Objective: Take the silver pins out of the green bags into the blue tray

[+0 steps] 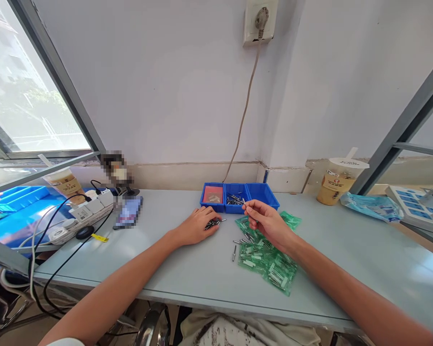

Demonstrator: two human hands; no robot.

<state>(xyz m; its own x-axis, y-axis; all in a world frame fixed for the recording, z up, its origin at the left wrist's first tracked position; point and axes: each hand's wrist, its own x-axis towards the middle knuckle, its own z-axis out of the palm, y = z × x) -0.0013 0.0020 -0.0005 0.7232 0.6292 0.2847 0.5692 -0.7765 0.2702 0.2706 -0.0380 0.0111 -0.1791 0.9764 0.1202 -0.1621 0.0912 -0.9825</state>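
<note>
My left hand [198, 226] rests on the table, its fingers curled over several small dark metal rods [212, 224]. My right hand [267, 221] is raised above green plastic bags, with thumb and fingertips pinching a slim, light-coloured metal rod [244, 205]. Just beyond both hands stands a blue three-part tray [271, 197]. Its left part holds something pink with small pale pieces; in its middle part lie more metal rods [234, 199]. Under my right forearm and wrist the green bags [250, 257] hold similar rods. A loose rod [234, 253] lies left of them, with several others partly under the bags.
To the left are a phone [129, 212], a power strip [86, 214] with cables and a drink cup [64, 182]. Another cup [341, 180], a blue-white packet [370, 206] and a white box [418, 204] stand at the right. Grey metal frames flank the table.
</note>
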